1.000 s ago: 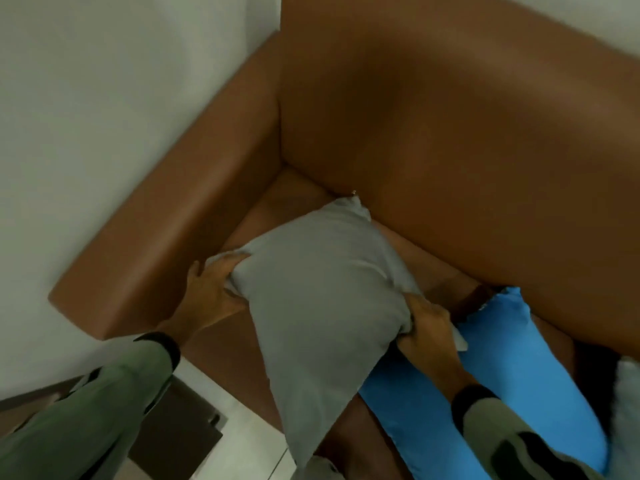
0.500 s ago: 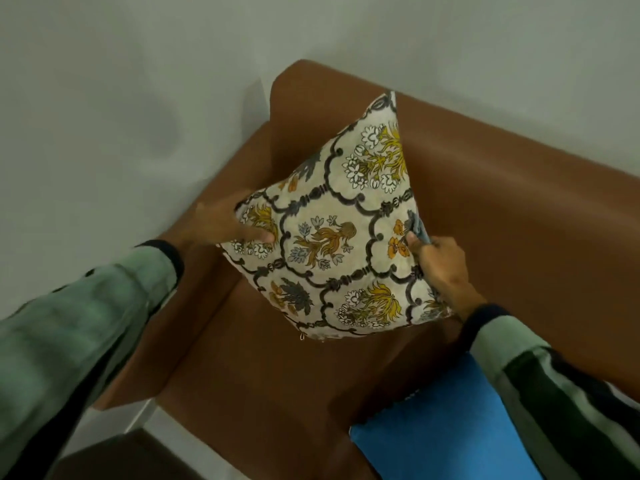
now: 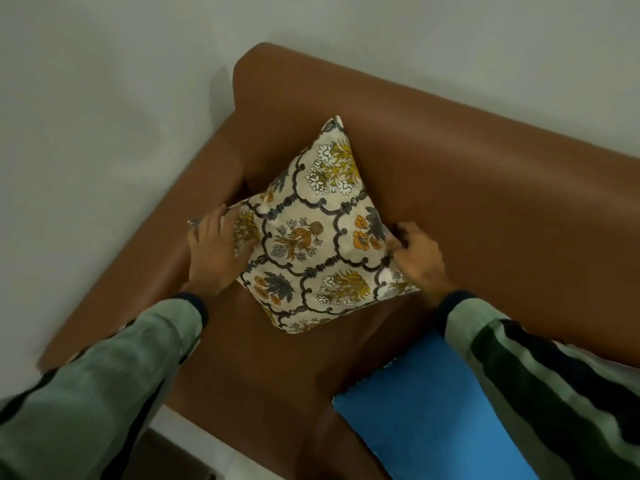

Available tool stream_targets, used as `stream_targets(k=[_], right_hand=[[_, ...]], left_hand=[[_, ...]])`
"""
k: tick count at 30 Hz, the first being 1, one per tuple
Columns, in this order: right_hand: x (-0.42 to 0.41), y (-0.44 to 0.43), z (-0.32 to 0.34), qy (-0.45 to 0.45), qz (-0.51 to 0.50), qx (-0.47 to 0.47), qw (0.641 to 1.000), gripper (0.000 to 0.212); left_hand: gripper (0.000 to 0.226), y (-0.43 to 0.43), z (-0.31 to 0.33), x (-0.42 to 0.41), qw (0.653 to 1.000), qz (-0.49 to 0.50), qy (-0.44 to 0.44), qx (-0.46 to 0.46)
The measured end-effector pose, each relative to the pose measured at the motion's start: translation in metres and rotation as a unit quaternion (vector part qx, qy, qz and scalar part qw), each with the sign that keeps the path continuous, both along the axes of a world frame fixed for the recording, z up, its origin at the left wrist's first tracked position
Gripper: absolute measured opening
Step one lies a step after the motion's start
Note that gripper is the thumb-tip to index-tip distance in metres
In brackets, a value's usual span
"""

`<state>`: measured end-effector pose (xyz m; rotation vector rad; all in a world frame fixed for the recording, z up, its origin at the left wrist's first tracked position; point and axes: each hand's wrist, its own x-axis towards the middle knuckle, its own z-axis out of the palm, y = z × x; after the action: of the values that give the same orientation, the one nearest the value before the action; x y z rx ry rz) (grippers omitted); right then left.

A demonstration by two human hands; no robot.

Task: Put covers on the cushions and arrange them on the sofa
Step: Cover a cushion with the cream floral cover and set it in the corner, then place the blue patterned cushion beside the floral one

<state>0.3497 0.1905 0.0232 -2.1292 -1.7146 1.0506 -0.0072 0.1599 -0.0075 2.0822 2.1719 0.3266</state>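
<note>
A cushion in a cream floral cover (image 3: pixel 311 237) stands on one corner in the back left corner of the brown sofa (image 3: pixel 485 188), leaning against the backrest. My left hand (image 3: pixel 213 251) presses its left corner, fingers spread on the fabric by the armrest. My right hand (image 3: pixel 417 254) pinches the cushion's right corner. A blue cushion (image 3: pixel 433 417) lies on the seat at the lower right, partly under my right sleeve.
The sofa's left armrest (image 3: pixel 166 278) runs along a pale wall (image 3: pixel 86 133). A strip of light floor (image 3: pixel 194 441) and a dark object show at the bottom left, in front of the seat.
A second ago I held a grey cushion low on the seat. Half a second ago the floral cushion was held up in the air; now it has come down onto the seat against the backrest.
</note>
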Motion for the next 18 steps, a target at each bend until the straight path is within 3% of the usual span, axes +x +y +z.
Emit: stream_targets(k=[4, 10, 12, 15, 18], right_hand=[[0.042, -0.040, 0.000, -0.024, 0.021, -0.010, 0.999, 0.056], [0.177, -0.188, -0.043, -0.155, 0.124, -0.104, 0.975, 0.090], [0.226, -0.247, -0.064, -0.179, 0.171, -0.112, 0.962, 0.103], [0.277, -0.312, -0.091, -0.215, 0.207, -0.078, 0.951, 0.125], [0.284, -0.334, -0.116, -0.268, 0.224, -0.044, 0.936, 0.117]], left_hand=[[0.059, -0.043, 0.001, 0.039, 0.997, -0.048, 0.016, 0.061], [0.057, -0.133, -0.038, 0.141, 0.967, -0.241, 0.020, -0.081], [0.066, -0.167, -0.065, 0.174, 0.939, -0.308, 0.028, -0.150], [0.099, -0.212, -0.110, 0.204, 0.906, -0.335, 0.057, -0.252], [0.111, -0.246, -0.140, 0.231, 0.917, -0.273, 0.053, -0.285]])
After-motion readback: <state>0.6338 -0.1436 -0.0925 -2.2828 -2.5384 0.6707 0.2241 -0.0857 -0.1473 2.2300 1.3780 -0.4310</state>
